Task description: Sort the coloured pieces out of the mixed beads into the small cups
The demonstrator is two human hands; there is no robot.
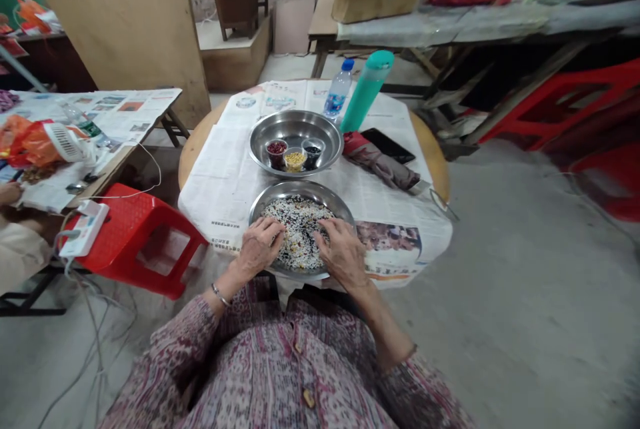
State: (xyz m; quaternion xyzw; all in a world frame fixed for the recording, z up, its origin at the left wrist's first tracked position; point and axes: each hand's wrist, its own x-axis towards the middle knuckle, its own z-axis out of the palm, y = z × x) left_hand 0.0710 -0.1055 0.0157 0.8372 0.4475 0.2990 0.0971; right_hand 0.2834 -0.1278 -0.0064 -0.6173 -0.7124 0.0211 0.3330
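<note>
A steel basin (345, 210) in front of me holds a mix of white, black and a few yellow grains or beans (300, 229). My left hand (261, 243) rests over its left rim, fingers loosely bent above the mix. Opposite it, my right hand (343, 253) reaches over the right rim, with thumb and fingers apart near the grains. Nothing shows in either hand, though the fingertips are small. Behind stands a second steel basin (260, 129). Inside it are three clear cups: dark red beans (277, 150), yellow beans (295, 160) and black beans (313, 150).
Newspaper (215, 175) covers the round table (440, 162). A water bottle (338, 90), a green bottle (367, 92), a folded umbrella (383, 163) and a dark phone (387, 145) lie or stand beyond the basins. On my left, a red stool (140, 235) carries a power strip (85, 232). Other people's hands show at both sides.
</note>
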